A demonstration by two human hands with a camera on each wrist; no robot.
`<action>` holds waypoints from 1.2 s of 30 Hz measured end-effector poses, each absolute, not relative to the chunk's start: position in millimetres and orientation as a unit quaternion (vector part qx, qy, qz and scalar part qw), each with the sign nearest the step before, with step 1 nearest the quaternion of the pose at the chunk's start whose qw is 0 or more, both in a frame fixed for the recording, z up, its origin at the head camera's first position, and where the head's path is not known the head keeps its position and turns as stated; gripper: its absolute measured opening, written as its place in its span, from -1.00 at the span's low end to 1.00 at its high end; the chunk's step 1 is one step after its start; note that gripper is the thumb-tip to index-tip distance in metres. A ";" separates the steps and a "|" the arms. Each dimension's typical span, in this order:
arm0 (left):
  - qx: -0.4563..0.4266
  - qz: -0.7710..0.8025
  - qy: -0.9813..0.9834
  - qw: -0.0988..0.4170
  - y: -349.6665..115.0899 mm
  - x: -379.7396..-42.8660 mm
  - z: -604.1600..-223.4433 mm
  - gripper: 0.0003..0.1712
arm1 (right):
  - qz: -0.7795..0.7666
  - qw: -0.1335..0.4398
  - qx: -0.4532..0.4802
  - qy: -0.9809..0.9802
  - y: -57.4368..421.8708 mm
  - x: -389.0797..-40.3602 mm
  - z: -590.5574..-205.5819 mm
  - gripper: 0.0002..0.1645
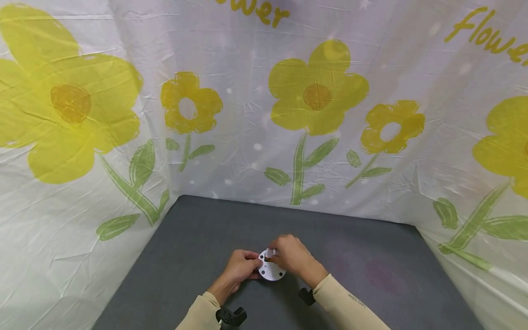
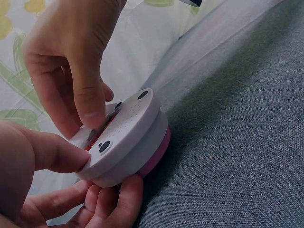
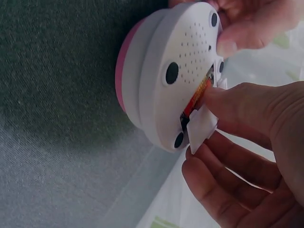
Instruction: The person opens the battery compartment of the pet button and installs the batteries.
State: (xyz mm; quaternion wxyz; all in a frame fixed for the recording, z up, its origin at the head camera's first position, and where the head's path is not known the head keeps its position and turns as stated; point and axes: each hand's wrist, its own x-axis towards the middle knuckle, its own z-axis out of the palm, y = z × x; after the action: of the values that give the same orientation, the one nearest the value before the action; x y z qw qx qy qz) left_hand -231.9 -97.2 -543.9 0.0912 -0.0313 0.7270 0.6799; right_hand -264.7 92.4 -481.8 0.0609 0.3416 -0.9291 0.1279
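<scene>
A round white device (image 1: pixel 271 273) with a pink band (image 3: pixel 122 71) is held with its flat, perforated face showing. Dark round feet (image 3: pixel 172 73) sit near the rim of that face. My left hand (image 1: pixel 240 266) grips the device at its edge, thumb on the face and fingers underneath. In the right wrist view, a red and orange battery (image 3: pixel 198 96) lies in the uncovered slot. My right hand (image 1: pixel 292 255) pinches a small white battery cover (image 3: pixel 202 128) beside that slot, its thumb over the battery. Part of the slot is hidden behind the thumb.
The dark grey table (image 1: pixel 214 229) spreads around both hands. A white curtain (image 1: pixel 243 169) printed with yellow flowers encloses its back and sides. Black wrist-worn pieces (image 1: pixel 232 316) sit by the sleeves.
</scene>
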 end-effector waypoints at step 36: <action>-0.044 0.675 0.731 0.094 -96.7 -232.8 -546.9 -0.65 | 0.149 0.071 0.340 -0.926 91.2 -261.6 -487.0 -0.81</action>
State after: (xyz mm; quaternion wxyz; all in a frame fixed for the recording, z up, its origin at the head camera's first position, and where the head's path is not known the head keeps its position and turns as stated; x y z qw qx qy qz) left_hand -232.8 -96.7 -546.9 0.0942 -0.0438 0.7309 0.6745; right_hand -261.6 91.2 -487.0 0.0708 0.3398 -0.9259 0.1494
